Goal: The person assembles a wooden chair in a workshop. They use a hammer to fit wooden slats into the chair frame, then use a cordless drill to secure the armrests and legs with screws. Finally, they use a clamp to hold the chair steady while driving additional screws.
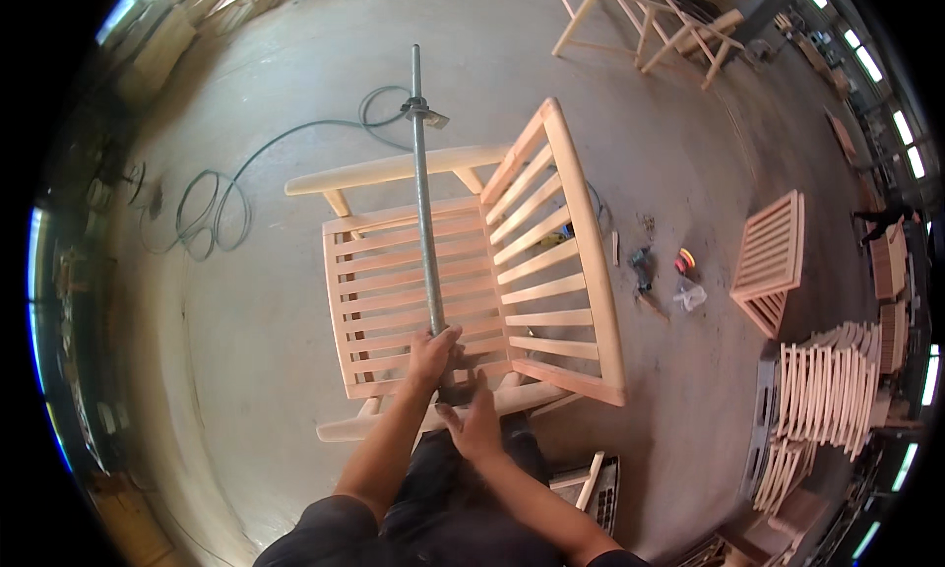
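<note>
A long grey pipe clamp (424,203) lies over a pale wooden slatted chair frame (413,262), running from the near armrest (345,430) past the far armrest (384,168). My left hand (433,355) is closed round the pipe near its close end. Just below it, my right hand (476,424) curls at the clamp's dark near head, which the fingers partly hide. Beyond the far armrest sits the clamp's sliding jaw (425,112), apart from the wood. The slatted back (551,252) rises on the right side of the seat.
A green hose (236,178) coils across the floor at left. Right of the chair lie a power drill (642,267), an orange-topped sander (685,261) and a plastic bag (691,293). Farther right stand a slatted frame (773,257) and stacked wooden parts (827,390); a person (883,222) is beyond.
</note>
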The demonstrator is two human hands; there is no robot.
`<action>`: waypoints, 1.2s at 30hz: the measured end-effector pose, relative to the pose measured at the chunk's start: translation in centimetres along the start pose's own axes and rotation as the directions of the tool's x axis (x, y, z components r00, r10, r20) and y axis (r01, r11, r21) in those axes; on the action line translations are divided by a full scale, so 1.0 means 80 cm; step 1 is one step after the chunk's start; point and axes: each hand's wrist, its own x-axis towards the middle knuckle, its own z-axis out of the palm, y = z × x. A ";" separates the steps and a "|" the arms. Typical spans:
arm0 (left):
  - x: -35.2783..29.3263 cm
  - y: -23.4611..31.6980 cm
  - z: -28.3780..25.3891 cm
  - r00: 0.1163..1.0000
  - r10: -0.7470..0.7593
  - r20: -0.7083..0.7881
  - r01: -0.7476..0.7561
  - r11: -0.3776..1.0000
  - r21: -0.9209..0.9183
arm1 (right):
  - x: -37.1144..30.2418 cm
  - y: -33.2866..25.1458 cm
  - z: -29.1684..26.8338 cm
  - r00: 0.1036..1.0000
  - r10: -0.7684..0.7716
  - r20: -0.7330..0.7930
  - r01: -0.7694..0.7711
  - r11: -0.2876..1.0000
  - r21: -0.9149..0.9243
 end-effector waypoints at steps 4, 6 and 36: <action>0.009 -0.015 0.035 0.998 -0.057 0.040 0.057 0.998 0.005 | 0.003 0.012 -0.020 0.984 0.176 -0.013 -0.174 0.980 0.093; 0.011 -0.025 0.048 0.995 -0.075 0.068 0.075 0.997 -0.006 | 0.005 0.018 -0.030 0.973 0.225 -0.041 -0.218 0.967 0.128; 0.072 -0.059 0.099 0.933 -0.321 0.161 0.290 0.938 0.189 | 0.081 0.118 -0.072 0.879 0.473 0.062 -0.475 0.856 0.202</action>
